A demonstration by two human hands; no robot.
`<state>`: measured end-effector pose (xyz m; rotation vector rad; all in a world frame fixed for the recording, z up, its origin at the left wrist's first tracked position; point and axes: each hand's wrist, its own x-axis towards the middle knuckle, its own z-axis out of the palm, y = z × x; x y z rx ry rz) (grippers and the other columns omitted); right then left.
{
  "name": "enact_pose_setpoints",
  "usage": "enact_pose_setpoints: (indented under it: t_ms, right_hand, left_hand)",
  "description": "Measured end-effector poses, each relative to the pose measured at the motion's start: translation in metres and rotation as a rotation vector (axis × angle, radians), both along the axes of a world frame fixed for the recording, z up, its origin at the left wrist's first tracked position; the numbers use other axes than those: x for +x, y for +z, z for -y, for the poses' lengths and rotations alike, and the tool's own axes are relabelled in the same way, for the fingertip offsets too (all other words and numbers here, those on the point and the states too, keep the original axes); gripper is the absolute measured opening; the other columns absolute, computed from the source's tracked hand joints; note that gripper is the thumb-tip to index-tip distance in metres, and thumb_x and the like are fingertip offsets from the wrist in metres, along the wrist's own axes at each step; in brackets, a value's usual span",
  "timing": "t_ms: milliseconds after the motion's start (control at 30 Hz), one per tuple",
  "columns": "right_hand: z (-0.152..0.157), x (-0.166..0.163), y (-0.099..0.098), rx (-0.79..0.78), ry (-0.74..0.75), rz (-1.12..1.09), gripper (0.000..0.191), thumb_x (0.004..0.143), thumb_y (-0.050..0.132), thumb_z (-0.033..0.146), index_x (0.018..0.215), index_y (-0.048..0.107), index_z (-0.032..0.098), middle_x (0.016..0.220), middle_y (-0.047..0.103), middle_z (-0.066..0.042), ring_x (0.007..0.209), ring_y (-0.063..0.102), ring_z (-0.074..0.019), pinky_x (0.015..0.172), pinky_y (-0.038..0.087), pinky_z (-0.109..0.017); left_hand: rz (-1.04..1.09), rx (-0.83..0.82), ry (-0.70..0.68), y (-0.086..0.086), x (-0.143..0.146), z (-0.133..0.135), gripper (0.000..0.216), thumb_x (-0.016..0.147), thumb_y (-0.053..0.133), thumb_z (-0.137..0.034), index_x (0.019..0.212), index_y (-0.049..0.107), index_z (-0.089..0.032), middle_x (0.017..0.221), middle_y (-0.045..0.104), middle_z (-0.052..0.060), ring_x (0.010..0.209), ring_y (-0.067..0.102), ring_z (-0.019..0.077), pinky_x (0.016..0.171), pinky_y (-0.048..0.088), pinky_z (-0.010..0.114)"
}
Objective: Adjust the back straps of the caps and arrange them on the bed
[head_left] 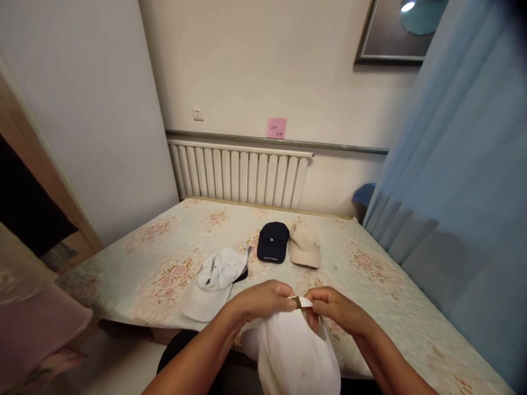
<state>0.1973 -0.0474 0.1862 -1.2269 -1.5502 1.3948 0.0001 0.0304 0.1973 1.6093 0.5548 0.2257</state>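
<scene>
Both my hands pinch the back strap of a white cap [294,351] that hangs down in front of me at the near edge of the bed. My left hand [263,300] grips the strap from the left, and my right hand [332,308] grips it from the right. Another white cap [214,281] lies on the bed just beyond my left hand. Farther back a navy cap [273,242] and a beige cap [305,245] lie side by side, touching.
The bed [164,258] has a floral sheet. A white radiator [239,174] runs along the far wall under a pink sticky note [276,128]. A blue curtain [461,192] hangs at the right. A wooden door frame [45,181] stands at the left.
</scene>
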Motion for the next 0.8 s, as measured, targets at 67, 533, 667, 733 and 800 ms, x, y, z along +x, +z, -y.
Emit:
enact_pose_setpoints:
  t_ms: [67, 533, 667, 733, 800]
  right_hand:
    - [-0.004, -0.007, 0.010, 0.028, -0.010, 0.071, 0.022, 0.077, 0.058, 0.033, 0.063, 0.058, 0.016, 0.052, 0.062, 0.001, 0.050, 0.055, -0.0113, 0.052, 0.040, -0.023]
    - [-0.003, -0.012, -0.002, 0.072, -0.031, 0.276, 0.020, 0.075, 0.060, 0.032, 0.063, 0.055, 0.018, 0.050, 0.054, 0.005, 0.045, 0.044, -0.0072, 0.044, 0.031, -0.020]
    - [-0.005, -0.017, -0.009, 0.089, -0.060, 0.270, 0.027, 0.075, 0.061, 0.038, 0.060, 0.053, 0.017, 0.045, 0.050, 0.006, 0.044, 0.043, -0.0072, 0.044, 0.029, -0.020]
    - [-0.007, -0.017, -0.012, 0.050, -0.038, 0.182, 0.029, 0.074, 0.062, 0.041, 0.060, 0.053, 0.017, 0.044, 0.048, 0.007, 0.042, 0.042, -0.0070, 0.044, 0.029, -0.020]
    - [-0.007, -0.016, -0.014, 0.021, -0.027, 0.105, 0.028, 0.073, 0.063, 0.041, 0.061, 0.053, 0.017, 0.043, 0.047, 0.007, 0.040, 0.041, -0.0066, 0.043, 0.028, -0.020]
  left_hand:
    - [-0.030, 0.052, 0.002, 0.000, 0.006, 0.003, 0.022, 0.068, 0.062, -0.036, 0.067, 0.053, -0.016, 0.058, 0.041, -0.006, 0.054, 0.031, 0.0072, 0.051, 0.021, 0.021]
    - [0.012, -0.015, 0.083, -0.029, 0.003, 0.007, 0.024, 0.068, 0.060, -0.038, 0.067, 0.050, -0.016, 0.060, 0.039, -0.006, 0.054, 0.030, 0.0073, 0.054, 0.022, 0.022]
    - [0.024, -0.066, 0.113, -0.029, 0.005, 0.011, 0.027, 0.065, 0.063, -0.039, 0.066, 0.050, -0.016, 0.060, 0.041, -0.006, 0.055, 0.032, 0.0075, 0.055, 0.024, 0.022]
    - [0.057, -0.082, 0.103, -0.028, 0.004, 0.011, 0.027, 0.065, 0.064, -0.040, 0.066, 0.051, -0.016, 0.060, 0.041, -0.006, 0.056, 0.032, 0.0072, 0.056, 0.024, 0.021]
    - [0.071, -0.102, 0.081, -0.027, 0.002, 0.011, 0.027, 0.065, 0.064, -0.039, 0.066, 0.051, -0.015, 0.060, 0.042, -0.006, 0.055, 0.032, 0.0070, 0.055, 0.023, 0.021]
